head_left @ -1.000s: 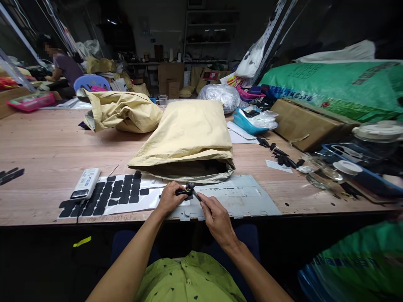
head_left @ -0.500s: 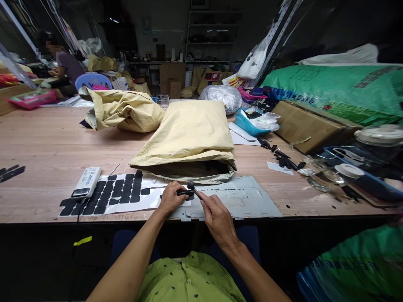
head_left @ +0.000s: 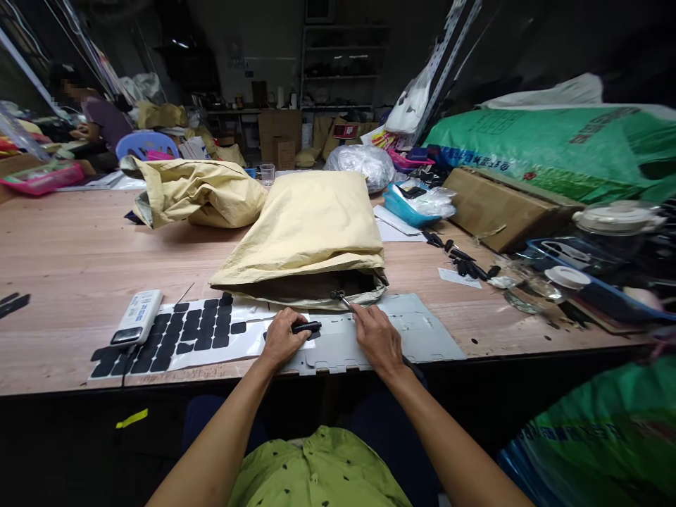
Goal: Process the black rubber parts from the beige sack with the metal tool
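Note:
My left hand is closed around a short black rod-shaped piece, whose end points right over the grey metal sheet. My right hand grips a thin metal-shafted tool. A small dark piece is at the tool's far tip, in front of the open mouth of a beige bag; its exact kind is too small to tell. Left of my hands lies a white sheet with black rounded stickers, some of them peeled into gaps.
A white handheld device with a cable rests on the sticker sheet. A second beige bag lies behind. To the right are black parts, a cardboard box and a jar. A person sits far left.
My hands have moved apart. The tool in my right hand went right and forward, away from the black piece in my left hand. The view has shifted slightly right.

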A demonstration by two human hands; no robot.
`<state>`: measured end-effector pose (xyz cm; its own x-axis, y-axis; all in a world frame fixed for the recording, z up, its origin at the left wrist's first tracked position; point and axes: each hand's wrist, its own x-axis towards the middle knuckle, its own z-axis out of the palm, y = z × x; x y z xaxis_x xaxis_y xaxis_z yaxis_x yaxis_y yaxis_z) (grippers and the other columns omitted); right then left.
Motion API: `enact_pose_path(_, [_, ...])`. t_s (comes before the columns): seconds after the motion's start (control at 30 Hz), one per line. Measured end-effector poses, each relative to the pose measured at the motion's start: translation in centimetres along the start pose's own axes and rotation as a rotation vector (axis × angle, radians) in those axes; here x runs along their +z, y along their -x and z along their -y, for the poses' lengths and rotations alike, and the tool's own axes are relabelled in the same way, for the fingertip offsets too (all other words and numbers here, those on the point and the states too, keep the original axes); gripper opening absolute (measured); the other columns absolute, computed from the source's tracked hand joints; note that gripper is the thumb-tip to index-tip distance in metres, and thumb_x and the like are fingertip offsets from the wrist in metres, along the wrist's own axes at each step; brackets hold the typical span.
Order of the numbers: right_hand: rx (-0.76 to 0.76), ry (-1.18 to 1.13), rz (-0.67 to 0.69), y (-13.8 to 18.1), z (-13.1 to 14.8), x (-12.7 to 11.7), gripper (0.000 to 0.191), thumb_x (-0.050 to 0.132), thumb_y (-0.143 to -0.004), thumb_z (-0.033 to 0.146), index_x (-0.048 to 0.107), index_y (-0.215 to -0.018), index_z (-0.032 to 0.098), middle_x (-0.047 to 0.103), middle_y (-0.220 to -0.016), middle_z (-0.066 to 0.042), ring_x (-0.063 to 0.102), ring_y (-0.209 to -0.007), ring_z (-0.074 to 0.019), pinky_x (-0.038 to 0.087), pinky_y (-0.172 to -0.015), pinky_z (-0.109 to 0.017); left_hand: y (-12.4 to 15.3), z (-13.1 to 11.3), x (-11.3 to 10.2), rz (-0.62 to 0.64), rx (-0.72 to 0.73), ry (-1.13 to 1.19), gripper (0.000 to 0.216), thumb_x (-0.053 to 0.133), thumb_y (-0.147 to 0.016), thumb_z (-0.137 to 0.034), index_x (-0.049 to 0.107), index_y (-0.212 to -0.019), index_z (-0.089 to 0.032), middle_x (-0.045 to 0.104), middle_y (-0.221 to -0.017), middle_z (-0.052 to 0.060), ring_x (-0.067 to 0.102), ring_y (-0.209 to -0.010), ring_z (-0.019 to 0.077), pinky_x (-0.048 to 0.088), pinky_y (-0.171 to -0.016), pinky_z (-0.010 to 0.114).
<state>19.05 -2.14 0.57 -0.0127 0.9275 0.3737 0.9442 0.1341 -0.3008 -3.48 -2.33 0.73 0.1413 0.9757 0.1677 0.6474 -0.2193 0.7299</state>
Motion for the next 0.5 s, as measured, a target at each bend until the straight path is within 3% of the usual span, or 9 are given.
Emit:
enact_pose_path(0.17, [-0.040, 0.154, 0.002, -1.1, -1.4, 1.5, 0.031, 0.047, -0.094, 0.023, 0.066, -0.118, 0.026, 0.059, -0.089, -0.005, 0.048, -0.082, -0.0175, 0.033, -0.072, -0.029, -0.3, 0.1, 0.1, 0.009, -0.003, -0.050, 0.011, 0.071, -0.077, -0.024, 0.069, -0.087, -0.021, 0.060, -0.085, 0.002, 0.054, -0.087, 0.0206, 0.043, -0.078, 0.033])
enact_pose_path(0.27, [-0.036, 0.173, -0.004, -1.0, -1.3, 1.6, 0.030, 0.048, -0.094, 0.026, 0.064, -0.119, 0.027, 0.059, -0.092, -0.005, 0.046, -0.084, -0.0178, 0.030, -0.071, -0.030, 0.8, -0.9, -0.4, 0.031, 0.058, 0.002, 0.011, 0.070, -0.079, -0.025, 0.069, -0.089, -0.021, 0.061, -0.087, 0.003, 0.055, -0.088, 0.0211, 0.044, -0.079, 0.034])
enact_pose_path(0.4, [-0.038, 0.185, 0.020, -1.0, -1.1, 1.4, 0.030, 0.048, -0.094, 0.027, 0.062, -0.121, 0.026, 0.059, -0.094, -0.005, 0.045, -0.085, -0.0183, 0.029, -0.071, -0.030, 6.0, -2.6, -0.7, 0.223, 0.188, 0.176, 0.014, 0.065, -0.086, -0.027, 0.067, -0.099, -0.022, 0.064, -0.092, 0.005, 0.058, -0.087, 0.0193, 0.046, -0.078, 0.030])
enact_pose_path(0.5, [-0.040, 0.201, 0.010, -1.0, -1.2, 1.5, 0.029, 0.048, -0.094, 0.026, 0.062, -0.120, 0.025, 0.059, -0.096, -0.005, 0.045, -0.087, -0.0188, 0.029, -0.072, -0.031, 10.6, -1.8, 0.5, 0.412, 0.148, 0.193, 0.016, 0.063, -0.087, -0.030, 0.068, -0.101, -0.024, 0.066, -0.090, 0.004, 0.061, -0.082, 0.0180, 0.046, -0.073, 0.027])
